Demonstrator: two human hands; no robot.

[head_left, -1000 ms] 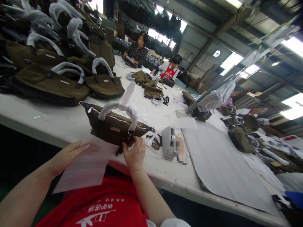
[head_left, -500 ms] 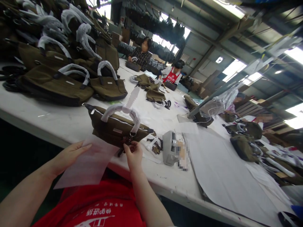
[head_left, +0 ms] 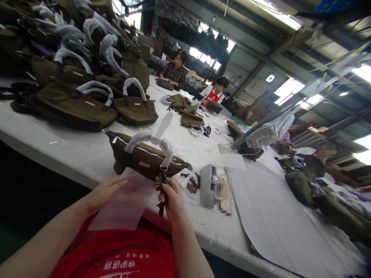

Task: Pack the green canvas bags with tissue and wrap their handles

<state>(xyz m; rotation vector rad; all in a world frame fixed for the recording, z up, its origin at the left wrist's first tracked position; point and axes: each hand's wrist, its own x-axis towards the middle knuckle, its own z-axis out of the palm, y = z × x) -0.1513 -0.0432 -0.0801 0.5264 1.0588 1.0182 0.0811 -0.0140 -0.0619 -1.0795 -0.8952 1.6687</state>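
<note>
An olive handbag (head_left: 131, 158) with a silver zip and wrapped handles stands near the table's front edge. From its right handle ring hangs a leopard-print charm (head_left: 159, 181) with dark straps. My right hand (head_left: 173, 195) pinches the charm's dark part between thumb and fingers. My left hand (head_left: 108, 192) holds a thin translucent sheet of paper (head_left: 123, 206) by its left side, in front of the bag. A white serrated tag or strip (head_left: 163, 127) sticks up between the bag's handles.
A grey tape dispenser (head_left: 207, 185) and another leopard-print charm (head_left: 191, 187) lie right of the bag. Olive bags (head_left: 72, 104) are piled at left. Large white paper (head_left: 278, 216) covers the table's right part. Co-workers (head_left: 214, 92) sit across the table.
My right hand has drawn the charm down and out from the bag's front, so more of it shows. The left hand and paper have moved right and slightly upward.
</note>
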